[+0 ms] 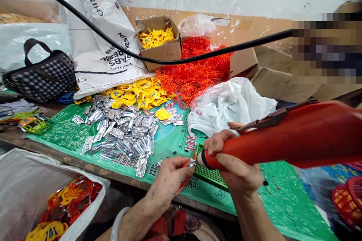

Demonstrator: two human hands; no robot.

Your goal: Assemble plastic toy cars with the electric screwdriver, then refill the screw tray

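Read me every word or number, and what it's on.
"CHIMEI", white sack
"POLYLAC", same sack
"ABS", same sack
"RESIN", same sack
Circled "3", green sheet
Too blurred or covered to read: Chinese characters on that sheet; marking on small cardboard box; print on white plastic bag.

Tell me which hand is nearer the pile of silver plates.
Left. The left hand is just right of the silver plates; the right hand, farther right, grips the red tool.

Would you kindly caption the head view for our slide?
Right hand grips a red power tool; left hand holds a small part near its tip.
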